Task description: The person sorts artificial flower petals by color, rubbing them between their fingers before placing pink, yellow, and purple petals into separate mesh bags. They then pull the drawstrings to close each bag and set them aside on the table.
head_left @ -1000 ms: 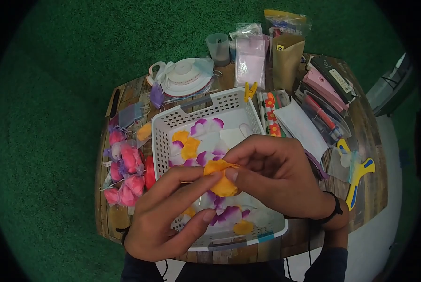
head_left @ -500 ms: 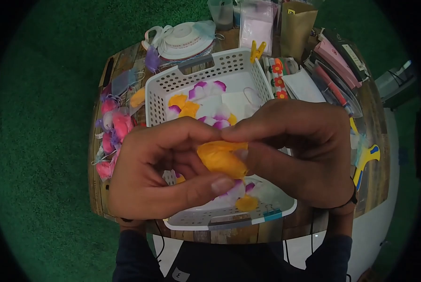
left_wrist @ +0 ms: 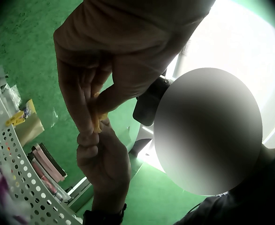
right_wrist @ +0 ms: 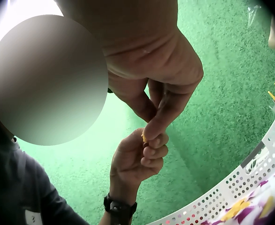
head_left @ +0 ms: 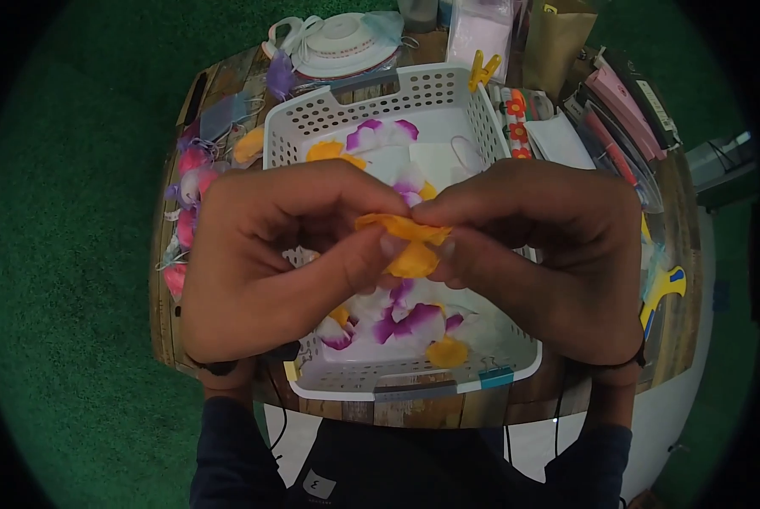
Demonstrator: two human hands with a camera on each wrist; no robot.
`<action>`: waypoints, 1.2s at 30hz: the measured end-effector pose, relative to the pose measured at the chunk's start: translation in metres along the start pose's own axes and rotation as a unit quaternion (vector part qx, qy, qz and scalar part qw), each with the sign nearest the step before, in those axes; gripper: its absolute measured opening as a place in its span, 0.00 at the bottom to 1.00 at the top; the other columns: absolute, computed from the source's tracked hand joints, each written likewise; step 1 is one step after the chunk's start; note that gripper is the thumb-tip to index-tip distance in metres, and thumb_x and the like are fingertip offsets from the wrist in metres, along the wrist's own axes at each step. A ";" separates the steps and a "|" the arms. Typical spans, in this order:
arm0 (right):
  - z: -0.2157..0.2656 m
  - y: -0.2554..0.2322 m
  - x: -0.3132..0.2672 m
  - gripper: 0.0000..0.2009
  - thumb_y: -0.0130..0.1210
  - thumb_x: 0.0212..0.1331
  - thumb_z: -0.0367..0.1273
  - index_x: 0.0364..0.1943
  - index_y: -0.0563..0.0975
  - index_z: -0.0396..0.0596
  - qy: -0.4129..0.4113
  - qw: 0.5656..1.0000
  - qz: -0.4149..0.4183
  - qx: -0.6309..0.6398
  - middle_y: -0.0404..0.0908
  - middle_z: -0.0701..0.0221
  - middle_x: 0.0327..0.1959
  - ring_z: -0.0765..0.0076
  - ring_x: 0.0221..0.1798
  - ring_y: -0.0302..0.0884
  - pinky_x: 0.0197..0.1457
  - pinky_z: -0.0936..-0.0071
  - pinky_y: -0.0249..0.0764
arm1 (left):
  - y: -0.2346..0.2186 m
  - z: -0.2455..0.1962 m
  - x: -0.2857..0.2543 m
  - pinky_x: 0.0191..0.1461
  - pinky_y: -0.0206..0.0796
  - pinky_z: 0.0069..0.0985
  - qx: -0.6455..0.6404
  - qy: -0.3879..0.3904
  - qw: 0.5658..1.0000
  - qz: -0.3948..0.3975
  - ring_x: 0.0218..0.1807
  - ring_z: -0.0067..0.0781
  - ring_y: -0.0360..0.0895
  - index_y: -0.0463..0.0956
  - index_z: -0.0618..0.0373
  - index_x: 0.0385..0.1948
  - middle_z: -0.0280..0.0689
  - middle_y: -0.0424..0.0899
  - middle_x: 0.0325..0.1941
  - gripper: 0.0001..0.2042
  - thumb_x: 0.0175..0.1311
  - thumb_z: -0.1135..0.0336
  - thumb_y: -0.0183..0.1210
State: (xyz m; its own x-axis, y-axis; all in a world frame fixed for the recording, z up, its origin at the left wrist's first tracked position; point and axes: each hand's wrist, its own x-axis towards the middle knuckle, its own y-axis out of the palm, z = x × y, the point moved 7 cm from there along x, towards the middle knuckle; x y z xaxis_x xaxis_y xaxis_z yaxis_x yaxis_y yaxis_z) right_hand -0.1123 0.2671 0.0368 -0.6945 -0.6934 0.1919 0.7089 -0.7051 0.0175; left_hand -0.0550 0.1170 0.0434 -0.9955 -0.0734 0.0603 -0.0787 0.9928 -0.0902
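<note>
In the head view an orange fabric petal (head_left: 414, 256) is stretched between both hands above a white perforated basket (head_left: 338, 392). The left hand (head_left: 265, 263) pinches its left edge between thumb and forefinger. At the opposite edge, the right hand (head_left: 558, 263) pinches in the same manner, with the fingertips of both hands close together. The petal's top edge looks folded. Both wrist views show only slivers of orange at the fingertips. Inside the basket lie purple-and-white petals (head_left: 414, 324), an orange petal (head_left: 446, 352) and others partly hidden by the hands.
A yellow clip (head_left: 483, 69) sits on the basket's far corner. Beyond the basket is a white ribbon roll (head_left: 338, 42). Pink bundles (head_left: 192, 185) lie left. On the right are a flowered strip (head_left: 516, 127), a brown paper bag (head_left: 558, 42) and a yellow-blue handled tool (head_left: 664, 293).
The head view has shifted, and the hands appear higher in it. The left hand, earlier with its thumb apart, now pinches the petal's left edge. The petal has gone from cupped to stretched between both hands.
</note>
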 end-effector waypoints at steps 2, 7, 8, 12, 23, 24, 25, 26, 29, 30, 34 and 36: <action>0.000 0.000 0.001 0.09 0.59 0.55 0.17 0.41 0.82 0.34 -0.014 1.000 0.001 0.012 0.85 0.62 0.33 0.73 0.35 0.85 0.39 0.80 0.81 | -0.003 -0.002 0.004 0.33 0.78 0.19 0.020 0.041 0.999 0.023 0.30 0.29 0.85 0.79 0.74 0.37 0.47 0.85 0.32 0.08 0.57 0.80 0.60; 0.005 0.010 -0.002 0.13 0.60 0.55 0.22 0.45 0.80 0.36 0.027 0.999 0.018 -0.030 0.84 0.64 0.31 0.72 0.34 0.84 0.38 0.79 0.80 | -0.009 -0.001 0.006 0.33 0.75 0.16 0.016 0.077 0.989 0.124 0.31 0.23 0.82 0.79 0.70 0.41 0.42 0.85 0.34 0.09 0.59 0.77 0.63; 0.002 0.011 -0.004 0.14 0.61 0.54 0.23 0.46 0.79 0.37 0.069 0.997 0.002 -0.023 0.84 0.65 0.30 0.72 0.34 0.84 0.37 0.78 0.79 | -0.015 0.001 0.009 0.33 0.75 0.16 0.013 0.081 0.990 0.112 0.31 0.23 0.82 0.79 0.70 0.41 0.42 0.85 0.34 0.09 0.59 0.77 0.63; -0.018 0.015 -0.010 0.15 0.62 0.53 0.25 0.46 0.78 0.38 0.106 0.955 0.119 -0.251 0.83 0.63 0.31 0.66 0.36 0.84 0.39 0.71 0.77 | -0.042 0.026 0.034 0.33 0.73 0.15 -0.024 0.069 0.993 0.090 0.30 0.18 0.81 0.78 0.67 0.42 0.38 0.85 0.34 0.08 0.66 0.72 0.61; -0.030 0.000 -0.027 0.14 0.64 0.53 0.30 0.44 0.79 0.39 0.126 0.831 0.238 -0.487 0.82 0.58 0.32 0.53 0.35 0.82 0.37 0.62 0.77 | -0.085 0.078 0.074 0.36 0.70 0.15 -0.021 0.124 0.991 0.049 0.30 0.13 0.75 0.79 0.63 0.42 0.30 0.83 0.34 0.09 0.68 0.66 0.60; -0.031 0.000 -0.017 0.13 0.63 0.53 0.29 0.42 0.79 0.39 0.158 0.839 0.224 -0.469 0.82 0.58 0.31 0.54 0.34 0.83 0.37 0.64 0.77 | -0.078 0.079 0.073 0.36 0.70 0.15 -0.029 0.114 0.992 0.046 0.31 0.13 0.75 0.79 0.63 0.42 0.30 0.83 0.34 0.09 0.68 0.66 0.60; -0.034 0.003 -0.007 0.11 0.63 0.54 0.29 0.40 0.80 0.39 0.188 0.849 0.208 -0.448 0.83 0.58 0.30 0.56 0.33 0.84 0.37 0.66 0.78 | -0.072 0.079 0.072 0.36 0.70 0.15 -0.032 0.116 0.991 0.050 0.31 0.13 0.75 0.79 0.63 0.42 0.30 0.83 0.34 0.09 0.68 0.66 0.60; -0.034 0.009 0.007 0.08 0.61 0.54 0.28 0.36 0.80 0.39 0.176 0.863 0.182 -0.437 0.83 0.58 0.29 0.57 0.32 0.84 0.37 0.69 0.78 | -0.068 0.082 0.072 0.36 0.70 0.14 -0.028 0.098 0.993 0.056 0.31 0.13 0.75 0.79 0.63 0.42 0.30 0.83 0.34 0.09 0.68 0.66 0.60; -0.045 0.033 0.049 0.07 0.60 0.53 0.27 0.35 0.80 0.40 0.164 0.867 0.193 -0.430 0.84 0.58 0.30 0.56 0.33 0.84 0.39 0.68 0.78 | -0.075 0.086 0.069 0.35 0.70 0.14 -0.016 0.082 0.995 0.052 0.30 0.13 0.76 0.79 0.63 0.41 0.29 0.83 0.33 0.10 0.68 0.66 0.60; -0.054 0.038 0.063 0.07 0.60 0.53 0.27 0.35 0.80 0.40 0.163 0.866 0.191 -0.433 0.84 0.58 0.30 0.56 0.33 0.84 0.39 0.68 0.78 | -0.080 0.086 0.069 0.35 0.70 0.14 -0.012 0.083 0.996 0.041 0.30 0.13 0.75 0.79 0.63 0.41 0.29 0.82 0.32 0.10 0.68 0.65 0.60; -0.083 0.080 0.107 0.07 0.61 0.49 0.28 0.31 0.80 0.40 0.055 0.827 0.283 -0.483 0.83 0.59 0.28 0.53 0.33 0.82 0.39 0.65 0.76 | -0.117 0.079 0.061 0.34 0.69 0.13 -0.044 0.070 0.996 -0.022 0.28 0.12 0.74 0.80 0.61 0.39 0.28 0.81 0.30 0.10 0.68 0.63 0.61; -0.101 0.095 0.114 0.09 0.63 0.47 0.31 0.30 0.79 0.42 0.022 0.767 0.367 -0.525 0.81 0.60 0.28 0.52 0.34 0.81 0.39 0.61 0.76 | -0.126 0.079 0.058 0.34 0.69 0.14 -0.062 0.067 0.995 -0.031 0.28 0.13 0.75 0.80 0.61 0.39 0.29 0.81 0.30 0.09 0.68 0.63 0.61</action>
State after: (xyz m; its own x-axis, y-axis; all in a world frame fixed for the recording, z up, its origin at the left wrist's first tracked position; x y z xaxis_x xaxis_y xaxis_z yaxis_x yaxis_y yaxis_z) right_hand -0.1364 0.1056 -0.0387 -0.1757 -0.9488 -0.2626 0.4365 0.1640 -0.8846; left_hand -0.1070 -0.0201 -0.0201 -0.9722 -0.1296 0.1949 -0.1240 0.9914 0.0409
